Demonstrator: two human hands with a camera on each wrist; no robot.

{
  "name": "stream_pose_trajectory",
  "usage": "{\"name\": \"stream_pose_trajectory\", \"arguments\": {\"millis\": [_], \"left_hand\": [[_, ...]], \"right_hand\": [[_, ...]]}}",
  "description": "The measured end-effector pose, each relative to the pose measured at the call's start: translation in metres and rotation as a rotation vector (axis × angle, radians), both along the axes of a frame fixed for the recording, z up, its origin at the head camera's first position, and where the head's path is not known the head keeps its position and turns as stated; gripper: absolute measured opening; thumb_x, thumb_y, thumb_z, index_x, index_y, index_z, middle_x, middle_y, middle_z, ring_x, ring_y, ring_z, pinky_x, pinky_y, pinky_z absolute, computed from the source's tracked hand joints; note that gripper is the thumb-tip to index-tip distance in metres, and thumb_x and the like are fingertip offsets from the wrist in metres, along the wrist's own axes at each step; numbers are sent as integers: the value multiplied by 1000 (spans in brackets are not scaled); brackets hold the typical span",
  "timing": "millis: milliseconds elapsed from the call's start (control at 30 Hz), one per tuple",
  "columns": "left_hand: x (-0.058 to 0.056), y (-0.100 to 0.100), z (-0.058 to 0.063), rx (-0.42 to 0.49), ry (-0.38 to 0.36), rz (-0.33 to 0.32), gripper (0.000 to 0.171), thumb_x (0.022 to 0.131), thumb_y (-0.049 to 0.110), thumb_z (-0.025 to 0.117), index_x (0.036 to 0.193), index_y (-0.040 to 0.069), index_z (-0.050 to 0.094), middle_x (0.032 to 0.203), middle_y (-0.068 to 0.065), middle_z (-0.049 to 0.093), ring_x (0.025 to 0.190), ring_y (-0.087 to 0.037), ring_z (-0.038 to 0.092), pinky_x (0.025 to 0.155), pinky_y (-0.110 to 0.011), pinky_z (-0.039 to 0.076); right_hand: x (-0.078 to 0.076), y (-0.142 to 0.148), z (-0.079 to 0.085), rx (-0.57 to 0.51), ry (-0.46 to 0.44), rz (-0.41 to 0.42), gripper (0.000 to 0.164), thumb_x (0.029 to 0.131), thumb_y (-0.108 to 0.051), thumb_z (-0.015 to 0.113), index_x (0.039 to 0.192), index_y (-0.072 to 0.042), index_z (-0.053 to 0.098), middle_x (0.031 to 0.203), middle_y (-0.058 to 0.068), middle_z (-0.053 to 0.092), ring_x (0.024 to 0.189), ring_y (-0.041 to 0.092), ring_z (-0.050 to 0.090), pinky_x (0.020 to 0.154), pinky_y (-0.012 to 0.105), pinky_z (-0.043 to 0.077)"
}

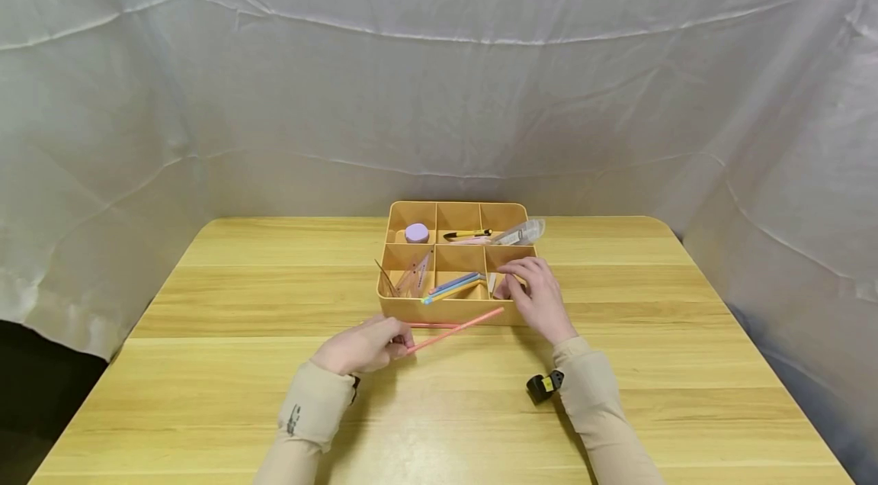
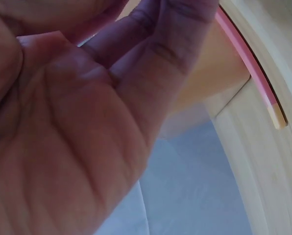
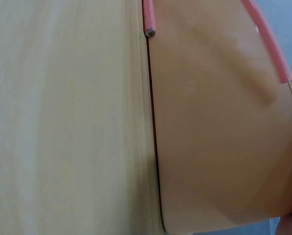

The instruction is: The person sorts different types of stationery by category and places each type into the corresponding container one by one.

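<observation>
My left hand (image 1: 366, 344) pinches a pink pencil (image 1: 459, 329), which slants up to the right in front of the tan organizer box (image 1: 405, 308). A second pink pencil (image 2: 263, 81) lies on the table along the box's front wall. My right hand (image 1: 538, 298) is over the front right compartment with bent fingers. Beside its fingertips in that compartment is a small pinkish piece (image 1: 503, 289); whether the fingers grip it is hidden. In the right wrist view, the held pencil (image 3: 271, 44) crosses near the box's upper edge, and only a bit of the hand shows.
Several colored pens (image 1: 453, 287) lean in the front middle compartment. Clear set squares (image 1: 417, 275) stand in the front left one. The back row holds a lilac round item (image 1: 416, 233), a black and yellow pen (image 1: 468, 233) and a clear plastic packet (image 1: 520, 232).
</observation>
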State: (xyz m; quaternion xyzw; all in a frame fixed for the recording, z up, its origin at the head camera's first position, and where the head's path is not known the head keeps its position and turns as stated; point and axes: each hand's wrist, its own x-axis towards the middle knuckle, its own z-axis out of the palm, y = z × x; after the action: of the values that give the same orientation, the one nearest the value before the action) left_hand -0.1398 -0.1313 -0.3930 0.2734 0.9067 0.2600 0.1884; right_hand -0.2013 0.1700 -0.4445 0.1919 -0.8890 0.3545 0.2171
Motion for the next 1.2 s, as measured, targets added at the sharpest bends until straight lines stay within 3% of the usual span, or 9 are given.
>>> {"name": "stream_pose_trajectory", "arguments": {"millis": [200,367,500,733,1000,1200], "left_hand": [[-2,-2,2,49,-31,-32,11,97,2,60,96,3,71,76,-7,64,59,-4,39,53,-16,34],[-2,-2,3,81,-23,-71,10,98,3,60,97,4,70,83,-9,68,65,-2,45,59,-17,41],[-2,-2,4,130,12,-97,10,98,2,58,99,2,68,82,-12,67,64,0,45,58,-16,42],[-1,-1,5,215,66,-85,8,101,-1,52,101,3,60,80,-11,61,60,2,36,53,-14,35],[-2,5,12,223,185,46,12,105,5,46,111,6,57,72,5,39,60,-3,31,54,-17,31],[-6,8,14,308,343,184,20,104,1,47,118,-1,61,72,1,47,56,-3,32,48,-18,33]], "right_hand": [[0,0,0,-5,-4,-2,17,94,-2,62,105,0,75,108,17,73,109,36,58,93,54,47],[-1,0,-1,-3,1,-6,16,94,-2,63,105,0,75,107,16,73,109,35,58,92,54,48],[-1,0,-1,-2,-1,-3,16,95,-2,63,105,-1,75,107,16,73,109,35,58,92,53,48],[-1,0,-2,9,3,-5,16,95,-2,63,106,0,75,108,16,73,110,35,58,93,55,48],[-1,0,-2,8,21,2,16,94,-2,63,104,-1,75,106,16,73,108,35,59,91,53,48],[-1,0,-2,10,18,3,16,94,-2,63,103,-1,75,107,16,73,109,36,59,93,54,48]]}}
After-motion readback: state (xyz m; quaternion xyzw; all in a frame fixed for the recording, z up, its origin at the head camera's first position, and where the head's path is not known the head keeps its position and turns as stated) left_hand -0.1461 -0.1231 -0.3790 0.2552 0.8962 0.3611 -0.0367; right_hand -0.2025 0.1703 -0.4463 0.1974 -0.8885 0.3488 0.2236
